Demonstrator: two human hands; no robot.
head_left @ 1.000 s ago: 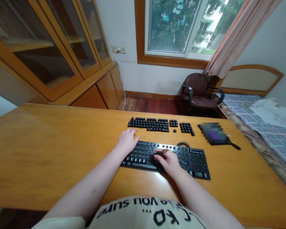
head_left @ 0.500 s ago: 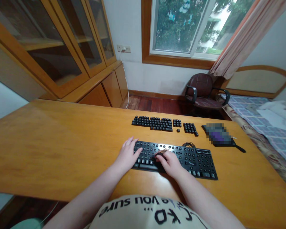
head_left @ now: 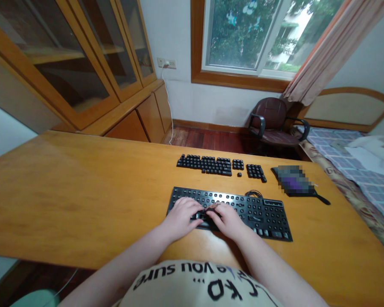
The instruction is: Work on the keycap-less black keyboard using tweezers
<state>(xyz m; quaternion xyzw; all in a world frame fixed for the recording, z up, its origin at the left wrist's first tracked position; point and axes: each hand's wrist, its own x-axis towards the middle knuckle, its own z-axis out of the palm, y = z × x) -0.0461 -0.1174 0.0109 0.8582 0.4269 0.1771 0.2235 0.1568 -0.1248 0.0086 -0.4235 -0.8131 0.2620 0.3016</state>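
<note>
A black keyboard [head_left: 257, 213] lies in front of me, most of its keys stripped to bare switches, with a few keycaps left along its bottom row. My right hand [head_left: 225, 218] is closed around a small dark brown tool [head_left: 213, 206] over the keyboard's middle; the fingers hide most of it, so its kind is unclear. On the left part of the keyboard rests my left hand [head_left: 182, 216], thumb and fingers apart around the lower keys, its fingertips close to the tool's end. Removed black keycaps [head_left: 216, 166] stand grouped in keyboard order behind the keyboard.
A coiled cable [head_left: 254, 194] lies at the keyboard's back edge. To the right on the wooden desk [head_left: 83, 200] is a dark, blurred flat object [head_left: 292, 181] with a strap. Beyond the desk stand an armchair [head_left: 270, 121] and a glass-door cabinet [head_left: 96, 55].
My left hand has moved right and nearer to me, from the keyboard's left edge onto its lower left keys. My right hand stays at nearly the same spot; the tool sits lower in its fingers.
</note>
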